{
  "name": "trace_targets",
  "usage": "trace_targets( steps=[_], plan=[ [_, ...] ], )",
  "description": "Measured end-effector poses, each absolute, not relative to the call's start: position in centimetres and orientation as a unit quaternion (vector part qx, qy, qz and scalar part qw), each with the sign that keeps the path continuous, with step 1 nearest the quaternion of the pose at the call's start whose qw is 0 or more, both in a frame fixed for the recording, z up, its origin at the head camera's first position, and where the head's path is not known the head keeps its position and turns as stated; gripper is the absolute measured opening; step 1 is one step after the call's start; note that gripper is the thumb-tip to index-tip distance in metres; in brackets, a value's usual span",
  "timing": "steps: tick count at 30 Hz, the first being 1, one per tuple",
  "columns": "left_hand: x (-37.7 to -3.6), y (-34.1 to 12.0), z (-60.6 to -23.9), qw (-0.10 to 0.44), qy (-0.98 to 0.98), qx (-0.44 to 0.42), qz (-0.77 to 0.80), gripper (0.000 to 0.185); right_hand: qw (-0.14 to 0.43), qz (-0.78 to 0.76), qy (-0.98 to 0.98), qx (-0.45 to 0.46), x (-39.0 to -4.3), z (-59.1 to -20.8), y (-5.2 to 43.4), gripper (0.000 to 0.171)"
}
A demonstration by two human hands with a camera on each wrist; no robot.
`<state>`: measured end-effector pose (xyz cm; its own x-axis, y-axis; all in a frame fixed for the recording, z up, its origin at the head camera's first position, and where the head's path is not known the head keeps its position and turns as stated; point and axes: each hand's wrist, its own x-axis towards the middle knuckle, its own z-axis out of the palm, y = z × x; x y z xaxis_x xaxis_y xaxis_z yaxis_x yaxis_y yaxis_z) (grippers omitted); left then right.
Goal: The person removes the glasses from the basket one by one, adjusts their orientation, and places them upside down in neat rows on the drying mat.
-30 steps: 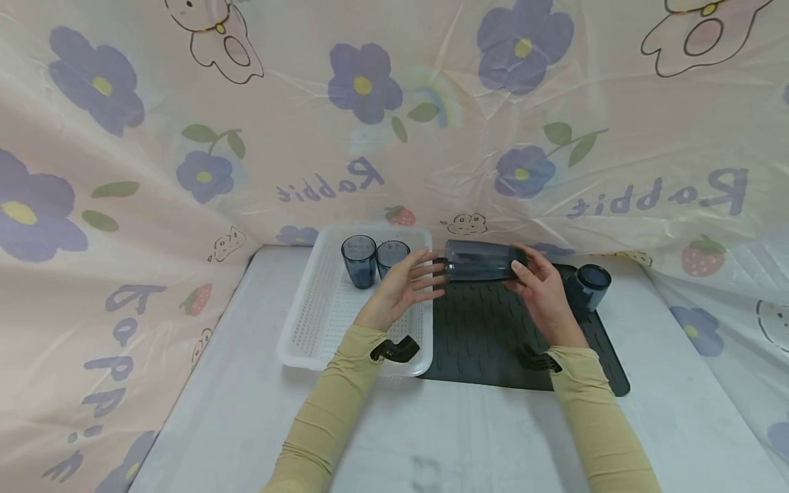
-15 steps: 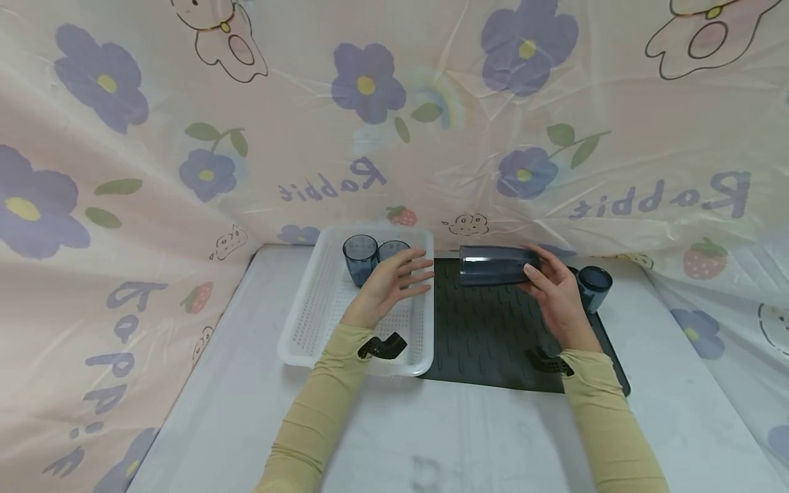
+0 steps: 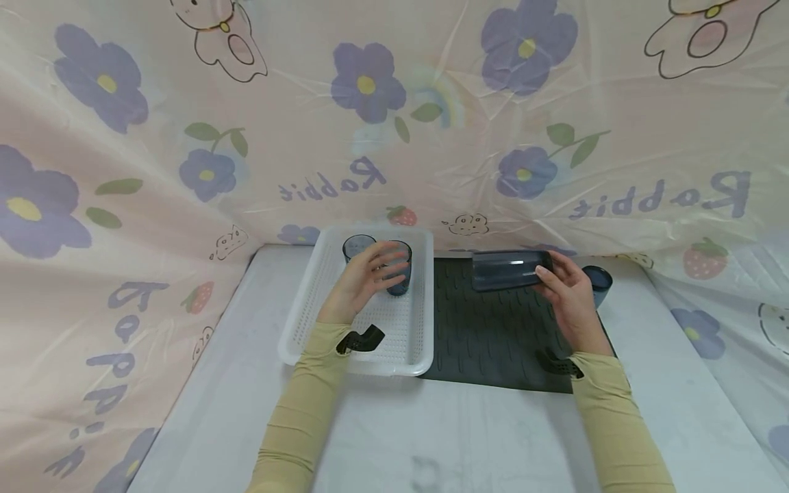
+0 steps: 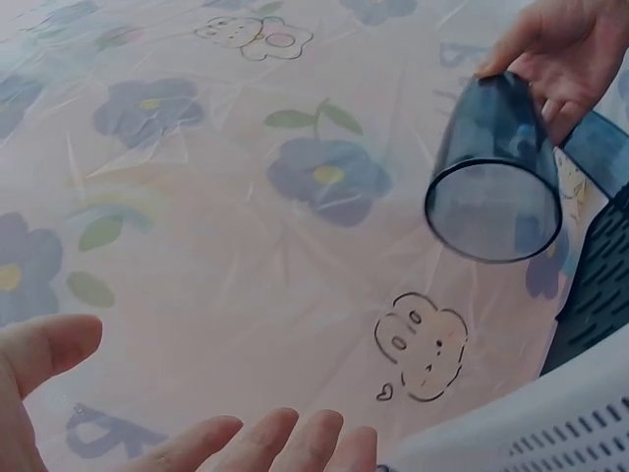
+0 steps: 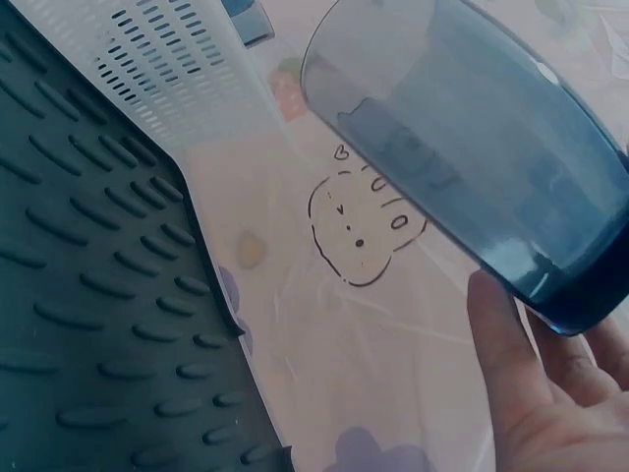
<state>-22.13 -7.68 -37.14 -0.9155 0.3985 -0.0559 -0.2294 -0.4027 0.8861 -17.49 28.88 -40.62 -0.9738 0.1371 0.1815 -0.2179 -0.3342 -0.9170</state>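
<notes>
My right hand [image 3: 568, 291] grips a dark blue drinking glass [image 3: 508, 270] near its base. The glass lies sideways in the air over the back of the black mat, its mouth facing left. In the right wrist view thumb and fingers hold the thick base of the glass [image 5: 472, 147]. My left hand [image 3: 364, 277] hovers over the white basket [image 3: 296, 322], fingers spread and holding nothing. Behind it stand two blue glasses in the basket: one [image 3: 399, 270] just right of the fingers, the other [image 3: 359, 244] partly hidden by the hand.
A dark ridged drying mat [image 3: 487, 342] lies right of the basket, which overlaps its left edge. Another blue glass [image 3: 599, 281] stands at the mat's far right, partly hidden by my right hand. A flowered curtain [image 3: 444, 137] hangs behind the white table [image 3: 468, 438].
My left hand has drawn away from the glass and moved left over the basket. My right hand has carried the glass to the right, its mouth still facing left.
</notes>
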Motion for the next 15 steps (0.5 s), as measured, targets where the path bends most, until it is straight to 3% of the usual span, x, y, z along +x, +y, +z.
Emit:
trace_targets(
  steps=[15],
  plan=[
    [-22.7,-10.0,-37.6,0.179,0.515,0.066,0.836,0.05,0.137,0.803,-0.58,0.021,-17.5,-40.9,30.0,0.049]
  ],
)
